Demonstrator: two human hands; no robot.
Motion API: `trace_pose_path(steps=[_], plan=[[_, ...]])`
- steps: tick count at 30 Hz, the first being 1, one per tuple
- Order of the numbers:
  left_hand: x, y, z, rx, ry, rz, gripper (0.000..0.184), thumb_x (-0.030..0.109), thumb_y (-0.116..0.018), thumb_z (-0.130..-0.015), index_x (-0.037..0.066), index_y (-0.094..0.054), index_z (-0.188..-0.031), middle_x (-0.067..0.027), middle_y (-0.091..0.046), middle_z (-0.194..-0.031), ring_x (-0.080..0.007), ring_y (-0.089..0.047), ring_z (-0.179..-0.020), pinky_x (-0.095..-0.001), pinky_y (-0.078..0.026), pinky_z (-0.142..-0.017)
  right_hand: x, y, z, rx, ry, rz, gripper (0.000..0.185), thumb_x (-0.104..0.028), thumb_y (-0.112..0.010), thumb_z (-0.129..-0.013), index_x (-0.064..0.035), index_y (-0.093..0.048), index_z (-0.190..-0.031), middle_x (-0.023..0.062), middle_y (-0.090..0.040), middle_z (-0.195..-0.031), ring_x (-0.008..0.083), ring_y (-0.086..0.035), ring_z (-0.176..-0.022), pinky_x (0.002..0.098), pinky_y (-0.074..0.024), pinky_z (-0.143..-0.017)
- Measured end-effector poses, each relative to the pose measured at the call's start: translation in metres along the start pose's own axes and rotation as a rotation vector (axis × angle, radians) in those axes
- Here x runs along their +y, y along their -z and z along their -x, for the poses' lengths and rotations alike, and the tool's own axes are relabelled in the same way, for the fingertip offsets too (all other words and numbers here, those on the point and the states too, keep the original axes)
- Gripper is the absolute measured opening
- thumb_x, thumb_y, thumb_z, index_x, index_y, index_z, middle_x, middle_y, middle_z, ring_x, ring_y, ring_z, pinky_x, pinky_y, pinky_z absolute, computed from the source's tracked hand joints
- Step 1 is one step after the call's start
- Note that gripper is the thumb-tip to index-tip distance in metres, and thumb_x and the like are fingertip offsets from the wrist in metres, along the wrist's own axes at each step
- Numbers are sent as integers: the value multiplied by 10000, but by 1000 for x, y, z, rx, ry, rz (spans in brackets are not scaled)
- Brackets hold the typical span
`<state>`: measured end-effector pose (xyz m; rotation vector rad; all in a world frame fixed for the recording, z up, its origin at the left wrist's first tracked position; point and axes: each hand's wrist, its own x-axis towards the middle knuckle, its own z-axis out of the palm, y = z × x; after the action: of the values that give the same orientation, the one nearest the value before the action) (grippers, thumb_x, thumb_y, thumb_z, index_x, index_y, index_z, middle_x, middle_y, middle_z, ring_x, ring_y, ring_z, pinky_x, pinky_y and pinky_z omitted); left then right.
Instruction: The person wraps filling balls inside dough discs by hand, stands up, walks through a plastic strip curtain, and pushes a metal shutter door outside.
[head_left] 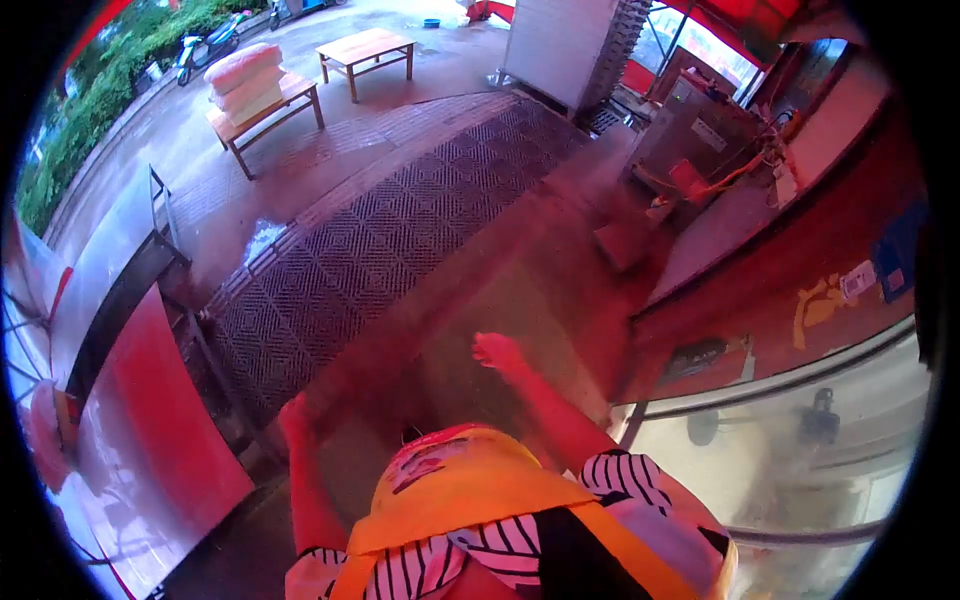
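My left hand [295, 413] hangs low beside the metal frame at the left, over the dark floor. Its fingers are too small and dim to make out, and nothing can be seen in it. My right hand [497, 352] is held out in front of my body, above the brownish floor [540, 290]. Its fingers look loosely bent and apart, with nothing in them. Both hands are clear of any object. A yellow apron [460, 495] over a striped top covers my body at the bottom.
A dark ridged mat [390, 235] crosses the floor ahead. Beyond it stand a low wooden table [365, 46] and another table with a wrapped stack [246, 82]. A tall metal cabinet [555, 45] is ahead, a counter [730, 230] at right, a curved panel [160, 410] at left.
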<state>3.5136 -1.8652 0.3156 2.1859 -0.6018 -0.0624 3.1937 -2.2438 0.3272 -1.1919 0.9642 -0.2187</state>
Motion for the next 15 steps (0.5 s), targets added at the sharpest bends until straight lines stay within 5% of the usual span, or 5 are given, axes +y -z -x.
trace_pose_path(steps=[1, 2, 6, 8, 15], plan=[[58, -15, -24, -155, 524, 678, 307, 278, -596, -848, 53, -526, -651, -61, -516, -573, -190, -522, -490, -376, -418, -477, -10, -10, -15, -91, 374, 325, 499, -427, -590, -868, -75, -513, -1213, 93, -597, -1111, 227, -570, -1024, 394, -454, -862], [92, -42, -48, -253, 650, 847, 304, 339, -550, -861, 50, -521, -770, -85, -499, -731, -217, -493, -650, -391, -384, -601, -41, -27, -12, -137, 505, 480, 536, -421, -594, -860, -75, -491, -1256, 98, -558, -1187, 247, -515, -1115, 415, -410, -928], [223, -150, -118, -1404, 473, 1996, 653, 583, -365, -911, 38, -497, -1246, -180, -431, -1360, -322, -378, -1288, -449, -247, -1095, -212, -95, 27, -91, 974, 700, 591, -383, -608, -830, -96, -460, -1325, 96, -430, -1377, 265, -339, -1320, 451, -261, -1074], [344, -160, -108, -1526, 417, 2401, 622, 509, -387, -928, 79, -348, -1376, -141, -318, -1443, -297, -293, -1335, -446, -163, -1124, -250, -88, -10, -46, 1137, 811, 591, -397, -587, -839, -99, -450, -1331, 94, -421, -1388, 256, -323, -1332, 440, -251, -1079], [449, -191, -218, -1002, 148, 1314, 565, 210, -479, -892, 45, -304, -1403, -129, -315, -1451, -285, -251, -1361, -418, -140, -1129, -351, 13, -174, -24, 852, 807, 462, -358, -540, -883, -78, -499, -1248, 79, -497, -1275, 223, -413, -1218, 390, -323, -1012]])
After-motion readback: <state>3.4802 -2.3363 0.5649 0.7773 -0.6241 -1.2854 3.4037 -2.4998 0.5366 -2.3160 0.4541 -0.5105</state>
